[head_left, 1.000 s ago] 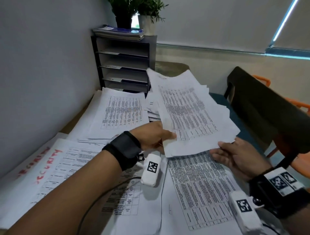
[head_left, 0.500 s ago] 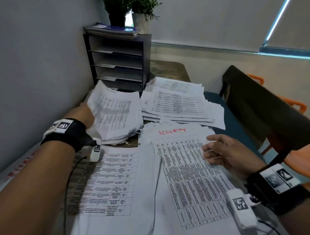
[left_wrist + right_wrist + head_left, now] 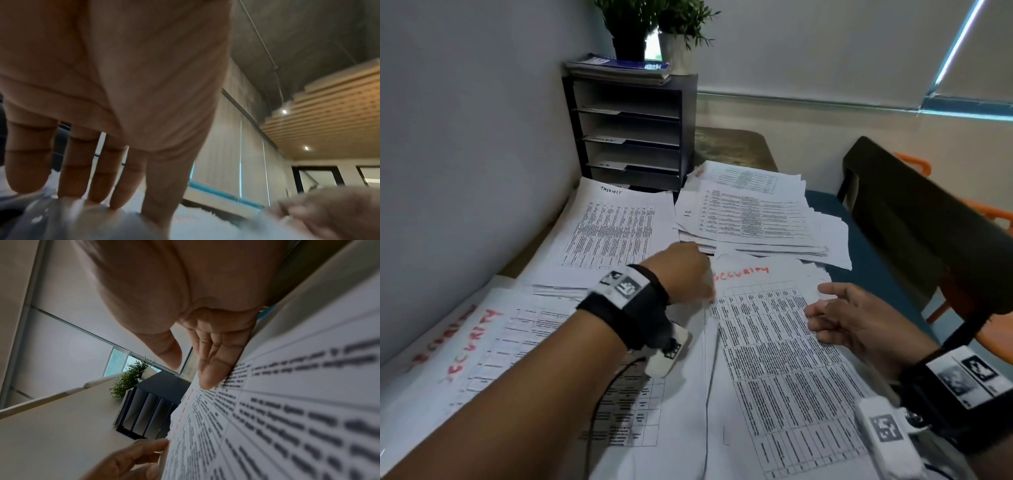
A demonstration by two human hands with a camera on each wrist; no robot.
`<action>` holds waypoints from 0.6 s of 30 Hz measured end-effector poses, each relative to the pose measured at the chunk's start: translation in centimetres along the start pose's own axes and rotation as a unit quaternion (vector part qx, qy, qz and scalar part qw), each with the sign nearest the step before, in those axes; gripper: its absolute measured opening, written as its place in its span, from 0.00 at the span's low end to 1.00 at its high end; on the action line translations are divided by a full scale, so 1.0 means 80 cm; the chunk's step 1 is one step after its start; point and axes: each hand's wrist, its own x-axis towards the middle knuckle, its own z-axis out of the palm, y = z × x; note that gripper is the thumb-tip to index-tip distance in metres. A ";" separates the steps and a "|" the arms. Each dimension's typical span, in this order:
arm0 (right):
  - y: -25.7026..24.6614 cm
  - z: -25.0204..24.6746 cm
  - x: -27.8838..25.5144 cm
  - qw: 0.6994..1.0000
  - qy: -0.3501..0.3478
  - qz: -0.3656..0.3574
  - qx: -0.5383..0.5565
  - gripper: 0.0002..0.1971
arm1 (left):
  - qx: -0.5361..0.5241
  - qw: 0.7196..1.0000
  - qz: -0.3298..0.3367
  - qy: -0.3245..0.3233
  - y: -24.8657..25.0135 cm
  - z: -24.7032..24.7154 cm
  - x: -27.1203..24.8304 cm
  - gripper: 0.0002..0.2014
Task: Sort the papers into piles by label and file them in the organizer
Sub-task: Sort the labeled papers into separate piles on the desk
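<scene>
A sheet headed SECURITY in red (image 3: 774, 342) lies top of the middle pile. My right hand (image 3: 835, 315) rests on its right edge with straight fingers (image 3: 211, 374). My left hand (image 3: 688, 270) is at the sheet's upper left corner, its straight fingertips (image 3: 121, 199) touching paper and holding nothing. A pile marked TASKLIST (image 3: 616, 226) lies at the back left and one marked A.R. (image 3: 750, 212) at the back right. The black organizer (image 3: 633, 130) stands behind them against the wall, with sheets in its slots.
More SECURITY sheets (image 3: 448, 349) lie at the near left along the wall. Booklets (image 3: 619, 66) and two potted plants (image 3: 654, 20) sit on the organizer. A dark chair back (image 3: 914, 219) stands close on the right, over the blue seat (image 3: 866, 267).
Both hands held a stack a second ago. The left hand laid it on the back left pile, then swung back to the middle. The right hand came down onto the SECURITY sheet.
</scene>
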 end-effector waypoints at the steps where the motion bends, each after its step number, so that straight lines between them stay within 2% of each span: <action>1: 0.000 0.000 0.000 1.000 -0.001 0.001 -0.004 0.18 | 0.030 0.999 -0.015 -0.009 0.002 0.007 0.001 0.12; 6: 0.001 0.001 0.001 1.000 -0.006 0.004 -0.007 0.17 | 0.060 0.996 -0.052 0.048 0.010 0.018 -0.003 0.25; 11: 0.001 0.002 0.001 1.000 -0.011 0.005 -0.008 0.16 | 0.056 0.994 -0.062 0.076 0.011 0.014 -0.007 0.25; 18: 0.002 0.003 0.001 1.000 -0.012 0.005 -0.013 0.16 | -0.006 0.995 -0.041 0.090 0.012 0.012 -0.006 0.18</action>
